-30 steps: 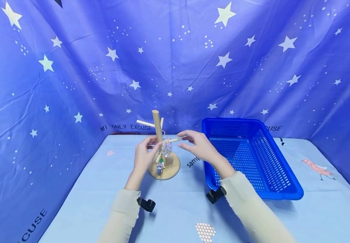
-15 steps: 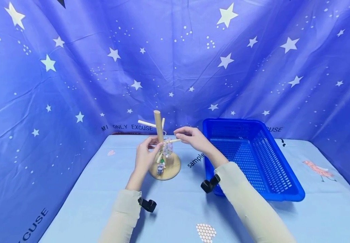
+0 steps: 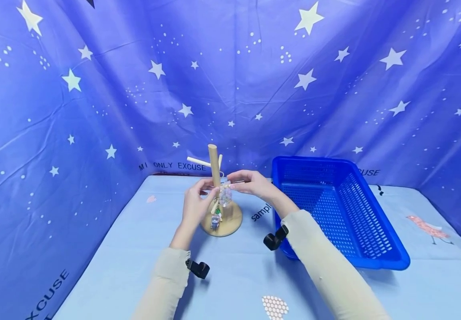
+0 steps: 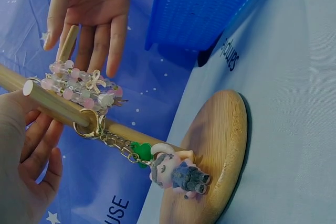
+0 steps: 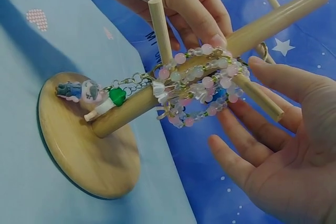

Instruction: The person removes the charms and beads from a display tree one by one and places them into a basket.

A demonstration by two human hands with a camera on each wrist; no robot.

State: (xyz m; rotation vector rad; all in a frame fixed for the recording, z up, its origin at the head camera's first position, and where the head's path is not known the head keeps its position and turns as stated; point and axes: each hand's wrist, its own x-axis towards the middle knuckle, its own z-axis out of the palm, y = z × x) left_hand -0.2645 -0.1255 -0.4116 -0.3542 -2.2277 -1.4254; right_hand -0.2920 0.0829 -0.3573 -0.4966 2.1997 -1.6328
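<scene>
Starry blue cloth (image 3: 238,102) hangs behind the wooden post (image 3: 214,164), and pale blue tablecloth (image 3: 230,275) spreads beneath its round base (image 3: 232,220). Compared with half a second ago, the right hand (image 3: 256,184) has moved inward from the outer tip of the peg (image 5: 265,102) toward the post, while the beaded bracelets (image 5: 208,82) hang on that same peg, just right of the post. As I judge it, the work now centres on those beads, with both hands close about them. From the post's left, the left hand (image 3: 195,205) curls round it, thumb tip against the beads. Right-hand fingers are spread, thumb and fingertips on opposite sides of the peg; whether they touch the beads, I cannot tell. Peg points rightward from the post; the loops' long axis drops downward. In front of the post, a figurine keychain (image 4: 184,174) hangs feet toward the base; right of it stands a blue basket (image 3: 390,263)
</scene>
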